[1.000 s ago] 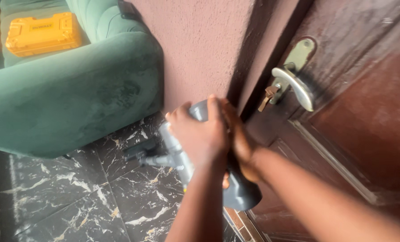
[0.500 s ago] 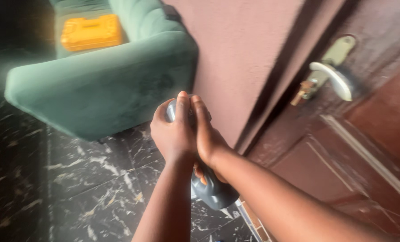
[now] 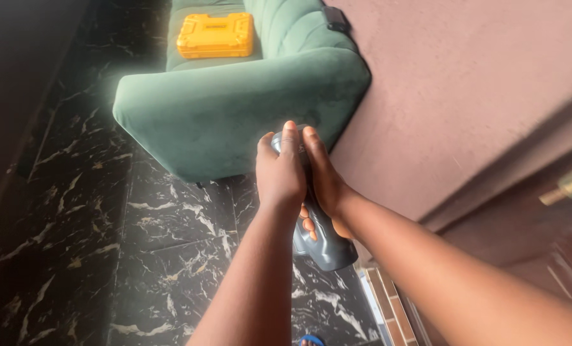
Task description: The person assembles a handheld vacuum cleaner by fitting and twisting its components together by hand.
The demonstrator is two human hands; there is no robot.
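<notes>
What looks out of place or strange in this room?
A yellow plastic tool case lies on the seat of the green velvet sofa, an unusual spot for it. Both the left hand and right hand grip a grey power tool. Nothing appears spilled or damaged.
</notes>
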